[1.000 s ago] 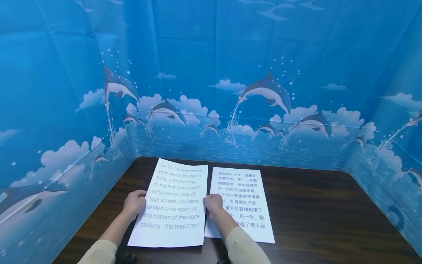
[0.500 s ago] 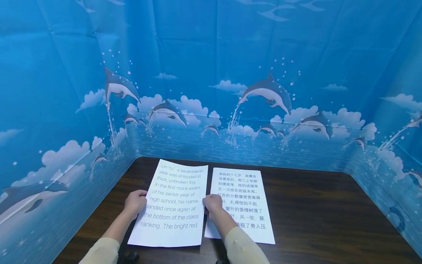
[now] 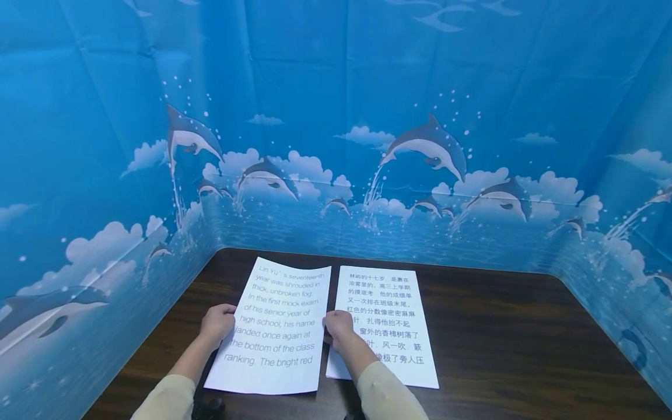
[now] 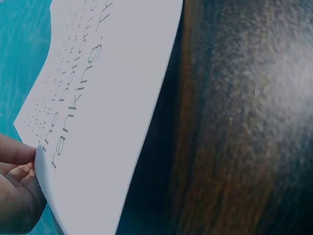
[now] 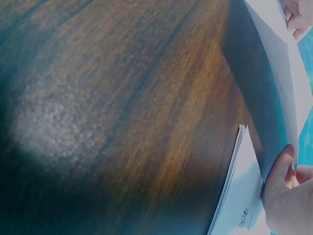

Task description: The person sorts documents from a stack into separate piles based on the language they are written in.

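Observation:
A white sheet with English text (image 3: 275,329) is lifted a little off the dark wooden table (image 3: 499,338). My left hand (image 3: 216,324) pinches its left edge, and my right hand (image 3: 338,325) pinches its right edge. In the left wrist view the English sheet (image 4: 102,98) hangs above the tabletop, with my left hand's fingers (image 4: 14,191) at its edge. In the right wrist view my right hand (image 5: 288,196) grips the raised English sheet (image 5: 276,83). A second sheet with Chinese text (image 3: 385,321) lies flat to the right, partly under my right forearm.
Blue cloth walls printed with dolphins and clouds (image 3: 430,146) enclose the table at the left, back and right. The Chinese sheet (image 5: 244,196) is a thin stack in the right wrist view. A dark object (image 3: 210,406) shows at the near edge.
The English sheet has risen slightly in both hands, and its near edge sits a bit higher. The Chinese sheet has not moved.

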A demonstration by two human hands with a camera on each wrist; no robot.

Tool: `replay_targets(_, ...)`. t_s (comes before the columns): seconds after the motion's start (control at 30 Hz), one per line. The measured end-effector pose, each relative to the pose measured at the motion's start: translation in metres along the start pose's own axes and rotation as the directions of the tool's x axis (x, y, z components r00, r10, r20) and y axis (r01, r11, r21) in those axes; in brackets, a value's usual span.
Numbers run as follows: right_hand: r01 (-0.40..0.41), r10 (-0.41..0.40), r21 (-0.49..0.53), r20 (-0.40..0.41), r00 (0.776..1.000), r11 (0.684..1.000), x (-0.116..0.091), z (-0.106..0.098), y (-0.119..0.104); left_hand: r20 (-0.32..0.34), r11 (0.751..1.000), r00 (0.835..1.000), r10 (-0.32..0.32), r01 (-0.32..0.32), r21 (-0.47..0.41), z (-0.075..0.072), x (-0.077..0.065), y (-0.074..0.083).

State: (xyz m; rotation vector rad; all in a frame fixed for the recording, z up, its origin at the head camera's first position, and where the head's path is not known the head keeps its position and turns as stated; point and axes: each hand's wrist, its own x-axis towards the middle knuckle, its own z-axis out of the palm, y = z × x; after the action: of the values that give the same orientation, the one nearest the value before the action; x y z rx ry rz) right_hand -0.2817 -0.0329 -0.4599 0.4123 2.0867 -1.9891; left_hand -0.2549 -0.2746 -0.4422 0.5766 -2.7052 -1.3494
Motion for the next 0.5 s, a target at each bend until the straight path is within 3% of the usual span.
replay_targets(0.27, 0.026, -0.026, 0.002, 0.012, 1.0, 1.0, 0.0004, -0.0008, 0.0001, 0.002, 1.0, 1.0, -0.001, 0.001, -0.014, 0.0048, 0.0053, -0.0038)
replay_targets(0.5, -0.003, 0.004, -0.024, 0.008, 1.0, 1.0, 0.0006, -0.002, -0.0014, 0.025, 1.0, 1.0, 0.01, -0.01, -0.022, 0.0047, 0.007, -0.0049)
